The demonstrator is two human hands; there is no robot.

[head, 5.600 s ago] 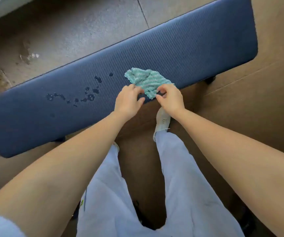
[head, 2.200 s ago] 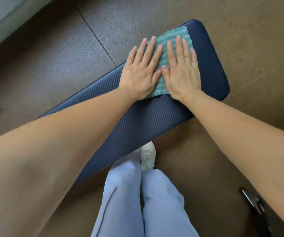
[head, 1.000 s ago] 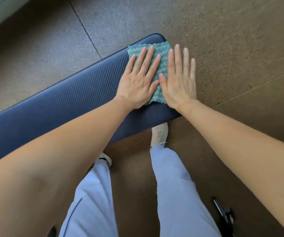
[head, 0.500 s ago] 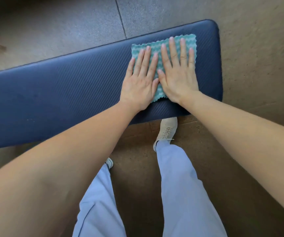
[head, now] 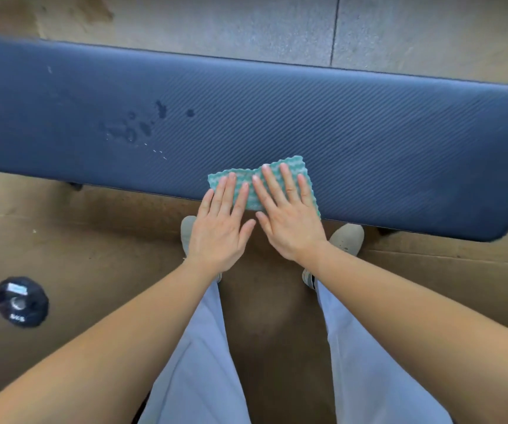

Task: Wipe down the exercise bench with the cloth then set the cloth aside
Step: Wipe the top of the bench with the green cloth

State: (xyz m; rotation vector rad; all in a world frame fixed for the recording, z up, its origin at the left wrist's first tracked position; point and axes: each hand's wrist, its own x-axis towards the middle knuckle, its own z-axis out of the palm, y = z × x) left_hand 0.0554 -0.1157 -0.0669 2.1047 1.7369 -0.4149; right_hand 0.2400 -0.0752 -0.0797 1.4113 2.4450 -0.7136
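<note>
Cloth [head: 289, 166] now mid-bench [head: 369, 127], near edge, under both flat hands [head: 289, 221].

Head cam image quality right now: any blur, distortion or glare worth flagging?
Head view: wide-angle bend bows the bench edges; the black weight plate at lower left is blurred, its label unreadable; the cloth and both hands, left hand and right hand, are sharp; light is soft and even, with small glints on the droplets.
</note>
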